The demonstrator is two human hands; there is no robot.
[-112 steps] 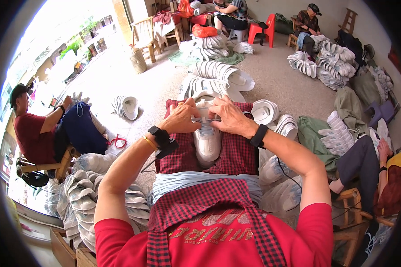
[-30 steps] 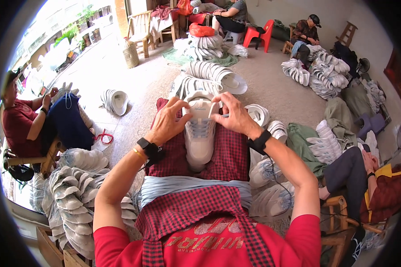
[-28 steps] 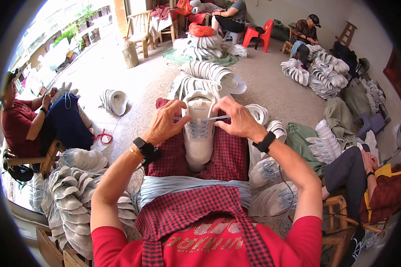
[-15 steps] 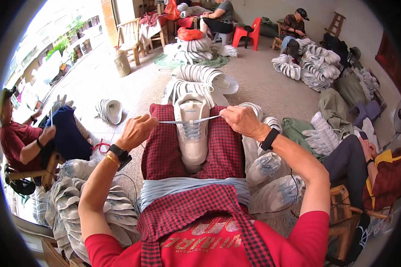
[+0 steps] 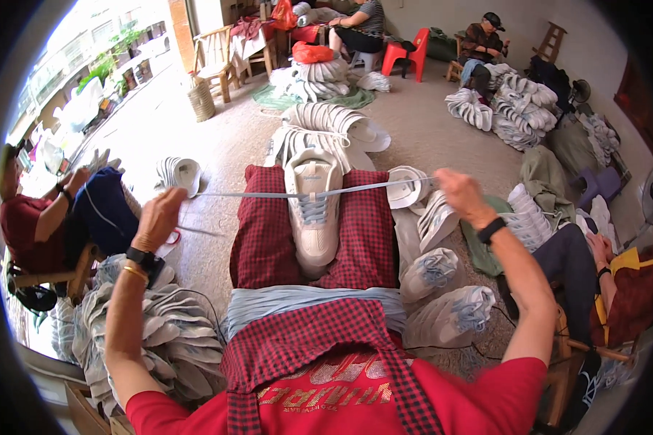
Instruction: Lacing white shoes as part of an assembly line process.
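A white sneaker (image 5: 316, 245) is held upright between my knees, its toe pointing toward me. Its light blue shoelace (image 5: 254, 194) runs through the lower eyelets and stretches out taut to both sides. My left hand (image 5: 161, 217) is closed on one end, out past my left knee, with a loose tail hanging by it. The other end is pinched in my right hand (image 5: 463, 196), beyond my right knee and slightly blurred. Across my lap, over the red-and-black checked apron (image 5: 305, 341), lies a bundle of light blue laces (image 5: 315, 306).
Stacked white shoe uppers (image 5: 326, 119) lie just ahead of my knees. More uppers (image 5: 159, 326) are heaped at my left, and laced shoes (image 5: 450, 319) stand at my right. A person (image 5: 40, 217) sits left, another person (image 5: 606, 283) right. A red chair (image 5: 406, 58) stands far back.
Both hands have moved apart and outward, drawing the lace ends out longer from the shoe. The person at the left has moved a raised hand.
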